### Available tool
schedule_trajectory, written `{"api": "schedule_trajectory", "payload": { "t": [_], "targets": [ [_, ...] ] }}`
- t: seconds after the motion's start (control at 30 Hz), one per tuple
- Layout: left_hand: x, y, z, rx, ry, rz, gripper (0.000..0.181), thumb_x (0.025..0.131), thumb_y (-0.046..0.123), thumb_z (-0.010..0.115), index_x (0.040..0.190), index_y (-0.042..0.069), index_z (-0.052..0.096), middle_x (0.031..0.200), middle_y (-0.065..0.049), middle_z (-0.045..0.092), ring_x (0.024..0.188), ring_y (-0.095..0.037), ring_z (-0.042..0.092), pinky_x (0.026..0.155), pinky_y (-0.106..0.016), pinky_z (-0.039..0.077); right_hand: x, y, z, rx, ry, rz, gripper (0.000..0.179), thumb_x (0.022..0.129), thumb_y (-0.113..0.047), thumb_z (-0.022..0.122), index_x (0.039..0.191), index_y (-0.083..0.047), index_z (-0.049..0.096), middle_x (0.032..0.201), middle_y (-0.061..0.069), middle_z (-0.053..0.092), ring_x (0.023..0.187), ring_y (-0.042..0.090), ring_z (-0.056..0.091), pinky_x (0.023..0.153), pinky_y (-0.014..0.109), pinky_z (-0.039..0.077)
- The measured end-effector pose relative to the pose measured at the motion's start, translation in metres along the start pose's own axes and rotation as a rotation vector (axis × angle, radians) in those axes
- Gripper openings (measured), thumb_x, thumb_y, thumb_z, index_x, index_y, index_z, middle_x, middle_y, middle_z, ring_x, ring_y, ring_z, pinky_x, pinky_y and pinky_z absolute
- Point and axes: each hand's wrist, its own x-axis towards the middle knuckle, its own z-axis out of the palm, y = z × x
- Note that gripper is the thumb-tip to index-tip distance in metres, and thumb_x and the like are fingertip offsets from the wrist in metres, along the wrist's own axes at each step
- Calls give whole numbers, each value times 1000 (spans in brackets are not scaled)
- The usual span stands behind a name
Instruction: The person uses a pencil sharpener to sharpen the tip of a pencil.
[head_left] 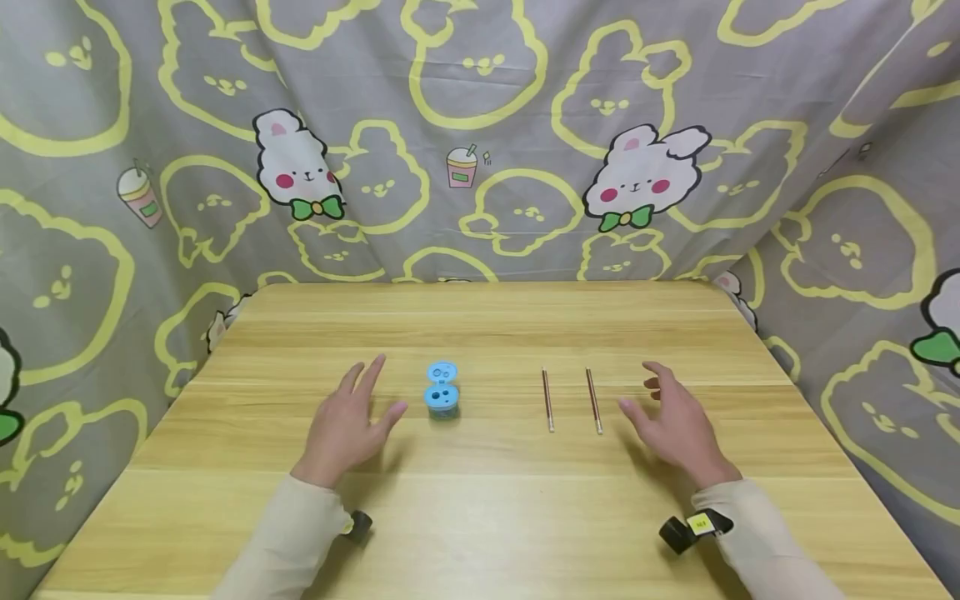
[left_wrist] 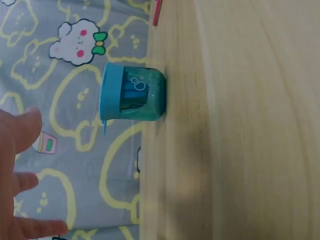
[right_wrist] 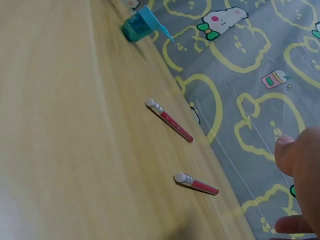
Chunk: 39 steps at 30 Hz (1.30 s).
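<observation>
A blue pencil sharpener (head_left: 442, 402) with a see-through teal body stands upright on the table, its lid (head_left: 442, 372) flipped up and two holes showing in its top. My left hand (head_left: 348, 425) hovers to its left with fingers spread, apart from it. To the sharpener's right lie two dark red pencils, a left one (head_left: 548, 400) and a right one (head_left: 594, 401), roughly parallel. White erasers tip their near ends, as the right wrist view shows on one pencil (right_wrist: 176, 126). Beside the right pencil hangs my right hand (head_left: 678, 429), fingers loosely bent, holding nothing.
The wooden table (head_left: 480, 517) ends at the back against a grey curtain (head_left: 517, 92) with yellow outlines and rabbit prints. More curtain encloses the left and right sides. A small black camera sits on each wrist, such as the right wrist camera (head_left: 677, 535).
</observation>
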Motion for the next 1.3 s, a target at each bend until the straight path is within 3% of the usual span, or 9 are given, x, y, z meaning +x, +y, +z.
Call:
{"api": "schedule_trajectory", "payload": {
  "t": [0.13, 0.33, 0.53, 0.67, 0.83, 1.1, 1.3],
  "targets": [
    [8, -1, 3, -121, -55, 29, 75, 87, 55, 48, 146, 18, 20, 141, -21, 29, 116, -45, 40, 88, -61, 34, 9, -2, 1, 27, -34, 11, 70, 88, -49, 52, 137, -5, 29, 111, 21, 56, 100, 37, 52, 77, 51, 42],
    [20, -2, 12, -245, -94, 67, 76, 87, 52, 53, 146, 20, 18, 145, -13, 28, 129, -36, 27, 98, -57, 25, 21, -8, 5, 56, -72, -1, 68, 87, -49, 54, 134, -5, 32, 107, 18, 56, 96, 34, 53, 76, 48, 43],
    [30, 0, 17, -310, -199, 37, 83, 83, 52, 59, 146, 18, 17, 143, -13, 32, 125, -36, 34, 96, -55, 29, 31, -19, 13, 68, -127, 18, 63, 87, -46, 56, 133, -8, 34, 103, 12, 57, 92, 28, 54, 74, 43, 44],
    [35, 2, 19, -319, -292, 14, 91, 78, 54, 63, 145, 13, 18, 142, -12, 33, 123, -34, 37, 96, -51, 32, 38, -26, 19, 70, -141, 18, 58, 87, -40, 59, 131, -9, 37, 99, 8, 57, 87, 24, 55, 71, 39, 44],
    [41, 7, 21, -282, -354, 26, 89, 75, 49, 69, 140, 3, 30, 140, -17, 35, 126, -37, 32, 99, -51, 28, 46, -33, 26, 62, -157, -14, 53, 87, -36, 59, 127, -7, 40, 93, 5, 59, 79, 19, 56, 67, 36, 46],
    [45, 12, 26, -258, -376, 55, 74, 74, 43, 72, 127, -2, 47, 131, -16, 46, 122, -35, 38, 99, -48, 30, 52, -42, 39, 58, -219, -37, 51, 88, -35, 58, 127, -7, 40, 86, 1, 59, 68, 13, 54, 63, 32, 45],
    [47, 16, 32, -240, -373, 54, 71, 75, 43, 72, 124, -2, 49, 129, -16, 47, 122, -34, 39, 99, -47, 31, 57, -47, 47, 69, -274, -30, 49, 89, -35, 57, 125, -6, 42, 83, 1, 57, 62, 12, 53, 60, 31, 45]
  ]
}}
